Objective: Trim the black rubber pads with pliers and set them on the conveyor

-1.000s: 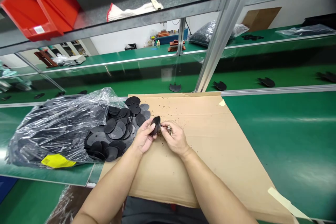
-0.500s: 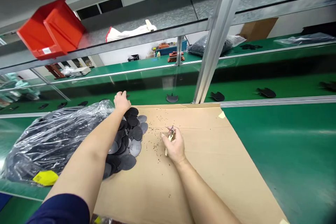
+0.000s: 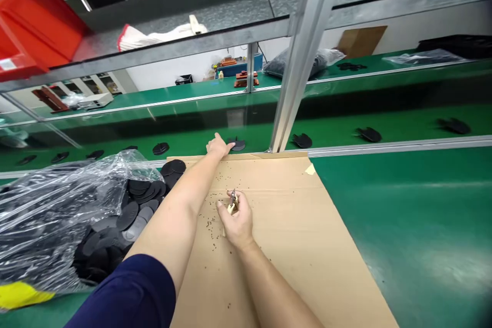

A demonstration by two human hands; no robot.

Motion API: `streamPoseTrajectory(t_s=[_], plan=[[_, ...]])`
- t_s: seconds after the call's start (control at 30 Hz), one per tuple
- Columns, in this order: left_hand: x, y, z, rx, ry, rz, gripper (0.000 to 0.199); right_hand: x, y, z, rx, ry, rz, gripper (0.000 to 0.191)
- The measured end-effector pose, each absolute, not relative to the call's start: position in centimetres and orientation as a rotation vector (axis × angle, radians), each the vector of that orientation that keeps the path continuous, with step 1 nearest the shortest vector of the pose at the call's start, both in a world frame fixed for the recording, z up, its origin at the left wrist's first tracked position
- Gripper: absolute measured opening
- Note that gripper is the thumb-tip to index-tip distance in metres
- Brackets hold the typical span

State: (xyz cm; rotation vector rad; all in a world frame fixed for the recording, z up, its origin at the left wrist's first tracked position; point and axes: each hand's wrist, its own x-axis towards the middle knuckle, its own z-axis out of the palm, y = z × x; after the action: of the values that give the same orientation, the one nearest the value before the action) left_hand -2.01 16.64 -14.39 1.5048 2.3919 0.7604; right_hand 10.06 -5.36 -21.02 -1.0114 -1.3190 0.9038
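Note:
My left hand [image 3: 219, 146] reaches over the far edge of the cardboard to the green belt, thumb and fingers apart. Its thumb is beside a dark, rounded flat piece [image 3: 239, 145]; whether they touch I cannot tell. Low over the cardboard [image 3: 292, 246], my right hand [image 3: 239, 220] is closed around small cutting pliers with pale handles [image 3: 231, 206], jaws pointing up. Tiny dark bits [image 3: 210, 223] lie scattered around it. Left of my forearm, a heap of black oval pieces [image 3: 134, 215] spills from a clear plastic bag [image 3: 49, 215].
Several more black pieces lie along the belt, one [image 3: 160, 148] left of my hand and another [image 3: 302, 141] beyond the metal post [image 3: 290, 72]. Overhead, a shelf carries a red bin [image 3: 38, 20] and a white glove [image 3: 154, 37].
My left hand has moved right along the belt, away from a black piece that now lies free there. My right hand still holds the pliers. The view has shifted right.

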Motion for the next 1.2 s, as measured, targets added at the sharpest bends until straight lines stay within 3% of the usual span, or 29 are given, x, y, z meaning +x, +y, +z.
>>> streamPoseTrajectory(t_s=[0.23, 0.43, 0.77, 0.93, 1.2], plan=[[-0.3, 16.3, -15.4, 1.447, 2.162, 1.106, 0.052, 10.3, -5.5, -20.7, -1.030, -1.327, 0.902, 0.030], [-1.2, 12.7, -13.6, 1.342, 1.981, 1.373, 0.010, 10.2, -5.2, -21.0, -1.023, -1.314, 0.871, 0.033], [-4.9, -4.6, -12.3, 0.746, 1.189, 1.628, 0.028, 11.3, -4.8, -20.8, -1.194, -1.257, 0.831, 0.067], [-6.2, -10.7, -15.6, 0.582, 1.022, 1.633, 0.038, 11.5, -5.9, -20.7, -1.002, -1.540, 0.630, 0.055], [-6.6, -11.8, -18.4, 0.433, 0.939, 1.575, 0.031, 10.6, -7.3, -20.8, -0.830, -2.063, 0.272, 0.044]])
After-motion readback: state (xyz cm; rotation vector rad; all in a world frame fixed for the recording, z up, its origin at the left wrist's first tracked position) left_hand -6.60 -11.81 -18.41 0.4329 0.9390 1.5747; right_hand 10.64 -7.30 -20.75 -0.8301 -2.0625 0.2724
